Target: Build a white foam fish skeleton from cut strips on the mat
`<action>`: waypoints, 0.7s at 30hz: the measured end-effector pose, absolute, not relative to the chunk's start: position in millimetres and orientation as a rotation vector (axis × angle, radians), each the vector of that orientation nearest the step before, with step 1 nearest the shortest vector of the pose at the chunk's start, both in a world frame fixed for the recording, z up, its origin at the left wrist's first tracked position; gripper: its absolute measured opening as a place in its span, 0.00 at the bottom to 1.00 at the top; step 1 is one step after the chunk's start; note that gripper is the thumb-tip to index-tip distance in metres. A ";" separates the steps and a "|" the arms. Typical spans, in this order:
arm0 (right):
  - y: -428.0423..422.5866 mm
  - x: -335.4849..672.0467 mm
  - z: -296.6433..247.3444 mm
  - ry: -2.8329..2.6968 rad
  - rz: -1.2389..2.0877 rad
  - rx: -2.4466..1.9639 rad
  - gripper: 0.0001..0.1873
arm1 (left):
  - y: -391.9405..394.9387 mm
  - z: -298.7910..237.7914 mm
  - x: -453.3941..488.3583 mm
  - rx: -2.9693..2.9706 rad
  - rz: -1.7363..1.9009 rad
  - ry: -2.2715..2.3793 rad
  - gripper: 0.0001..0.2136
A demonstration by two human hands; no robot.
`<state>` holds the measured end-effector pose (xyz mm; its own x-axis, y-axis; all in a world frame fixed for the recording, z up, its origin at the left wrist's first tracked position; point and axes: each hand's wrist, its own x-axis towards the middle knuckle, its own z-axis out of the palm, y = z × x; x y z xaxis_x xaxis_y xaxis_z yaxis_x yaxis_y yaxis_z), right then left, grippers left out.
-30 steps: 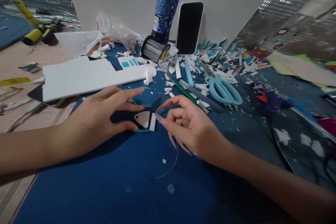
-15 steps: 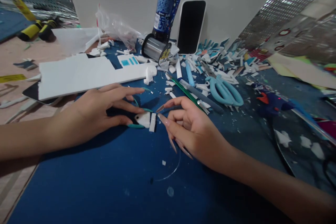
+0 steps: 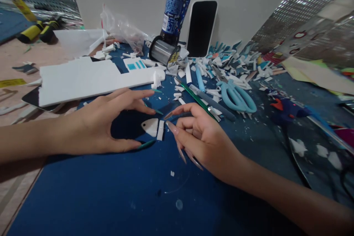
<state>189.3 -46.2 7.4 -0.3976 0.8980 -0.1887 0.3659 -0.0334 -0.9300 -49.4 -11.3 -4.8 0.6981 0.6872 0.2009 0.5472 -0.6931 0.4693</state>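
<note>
A small white foam piece shaped like a fish head [image 3: 150, 127], with a black eye dot, lies on the blue table surface [image 3: 110, 188]. Close along its right edge lies a narrow white strip [image 3: 160, 130]. My left hand [image 3: 110, 121] is open around the head piece, thumb below and fingers above, not touching it. Just right of the strip, thumb and forefinger of my right hand [image 3: 197, 129] pinch a thin clear line [image 3: 177, 190], which curls down faintly onto the table. Where the line meets the strip is too fine to make out.
Behind my hands lie a white foam sheet [image 3: 80, 79], a spool of clear line [image 3: 163, 52], a green brush [image 3: 195, 96], blue scissors [image 3: 238, 96] and heaped foam scraps [image 3: 232, 61]. A bottle [image 3: 175, 11] and a phone [image 3: 202, 27] stand further back; a glue gun [image 3: 289, 108] lies right.
My left hand has let go of the fish head piece, its thumb and fingers spreading apart. My right hand stays nearly in place, still pinching.
</note>
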 end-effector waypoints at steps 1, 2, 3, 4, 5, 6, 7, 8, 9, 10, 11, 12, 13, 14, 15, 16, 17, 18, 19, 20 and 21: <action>-46.2 189.5 7.2 -1.766 1.432 -1.329 0.05 | -11.4 -5.4 -49.5 2.525 0.521 0.974 0.39; -46.2 189.6 7.0 -1.770 1.427 -1.330 0.05 | -11.5 -6.0 -49.6 2.511 0.529 0.990 0.39; -46.1 189.7 6.9 -1.771 1.421 -1.332 0.05 | -11.6 -6.5 -49.7 2.497 0.536 1.007 0.39; -45.9 189.8 6.9 -1.771 1.419 -1.332 0.05 | -11.6 -6.9 -49.7 2.480 0.542 1.027 0.39; -45.8 189.8 7.0 -1.770 1.420 -1.334 0.06 | -11.6 -7.1 -49.7 2.465 0.546 1.041 0.39; -45.6 189.7 7.1 -1.769 1.423 -1.334 0.06 | -11.5 -7.1 -49.7 2.457 0.546 1.047 0.39; -45.4 189.6 7.3 -1.767 1.426 -1.336 0.05 | -11.2 -7.0 -49.6 2.455 0.543 1.047 0.38; -45.3 189.6 7.4 -1.766 1.430 -1.337 0.05 | -10.9 -6.8 -49.5 2.457 0.543 1.043 0.38; -45.2 189.6 7.5 -1.765 1.432 -1.340 0.05 | -10.6 -6.5 -49.5 2.461 0.542 1.035 0.38; -45.2 189.6 7.5 -1.762 1.433 -1.344 0.05 | -10.2 -6.3 -49.5 2.464 0.537 1.027 0.38; -45.2 189.7 7.6 -1.760 1.436 -1.348 0.06 | -9.8 -6.2 -49.6 2.467 0.531 1.021 0.38; -45.2 189.8 7.6 -1.757 1.439 -1.354 0.06 | -9.5 -6.0 -49.8 2.467 0.526 1.021 0.39; -45.2 189.9 7.7 -1.753 1.444 -1.360 0.06 | -9.3 -5.9 -50.0 2.467 0.523 1.020 0.39; -45.3 190.0 7.9 -1.748 1.448 -1.361 0.06 | -9.2 -5.8 -50.3 2.467 0.520 1.020 0.39; -45.3 190.0 8.1 -1.744 1.453 -1.358 0.05 | -9.3 -5.7 -50.5 2.469 0.518 1.017 0.39; -45.4 189.9 8.3 -1.742 1.457 -1.352 0.05 | -9.6 -5.6 -50.7 2.469 0.520 1.019 0.38; -45.4 189.8 8.6 -1.742 1.460 -1.344 0.05 | -9.9 -5.4 -50.8 2.465 0.524 1.026 0.38; -45.5 189.5 8.8 -1.742 1.462 -1.338 0.05 | -10.3 -5.3 -50.8 2.458 0.524 1.035 0.38; -45.6 189.3 9.0 -1.742 1.464 -1.335 0.05 | -10.7 -5.1 -50.8 2.452 0.521 1.042 0.38; -45.7 189.1 9.1 -1.739 1.465 -1.332 0.05 | -11.1 -5.0 -50.6 2.446 0.519 1.051 0.38; -45.9 188.9 9.1 -1.735 1.464 -1.332 0.05 | -11.4 -4.9 -50.4 2.441 0.519 1.057 0.38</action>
<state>188.9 -45.9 9.1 -0.3934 0.8960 -0.2058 0.3537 -0.0590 -0.9335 -50.4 -11.4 -4.9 0.6395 0.7506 0.1664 0.5904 -0.6181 0.5190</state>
